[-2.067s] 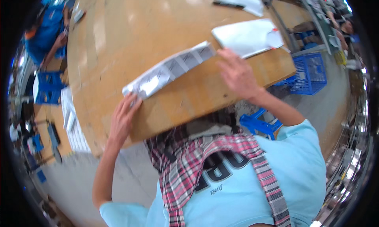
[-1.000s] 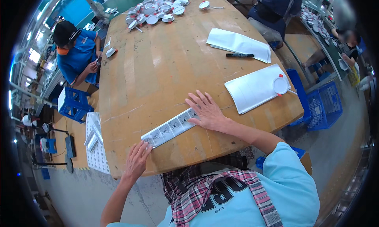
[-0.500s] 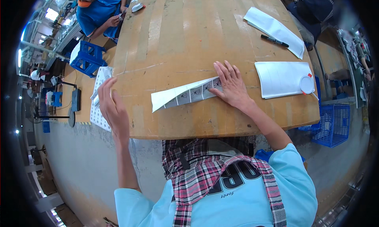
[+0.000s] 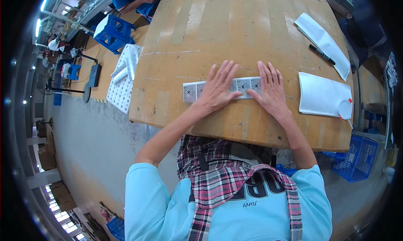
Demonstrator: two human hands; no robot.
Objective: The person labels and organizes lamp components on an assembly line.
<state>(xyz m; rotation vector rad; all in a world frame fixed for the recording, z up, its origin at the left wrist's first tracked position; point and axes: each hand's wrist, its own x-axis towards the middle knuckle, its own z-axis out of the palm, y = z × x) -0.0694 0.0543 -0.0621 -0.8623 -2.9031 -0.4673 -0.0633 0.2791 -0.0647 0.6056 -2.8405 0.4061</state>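
Observation:
A strip of grey printed labels (image 4: 189, 93) on white backing lies flat on the table before me, running left to right. My left hand (image 4: 215, 91) rests palm down across the middle of the strip, its fingers stretched out and pointing away from me. Over the strip's right end lies my right hand (image 4: 272, 91), also flat with fingers extended. The two thumbs come close to each other on the strip. Parts of the labels are hidden beneath both hands.
To the right are a stack of white sheets (image 4: 320, 94) with a round white object (image 4: 344, 109) on it, a folded white sheet (image 4: 326, 46) and a black marker (image 4: 322, 54). A perforated white board (image 4: 119, 94), blue stool (image 4: 116, 34) and co-worker (image 4: 135, 1) are left; a blue crate (image 4: 357, 159) is lower right.
My left hand has come from beyond the strip's left end onto its middle. The strip's curled white sheet no longer shows, and the labels lie flat and face up. The view has shifted.

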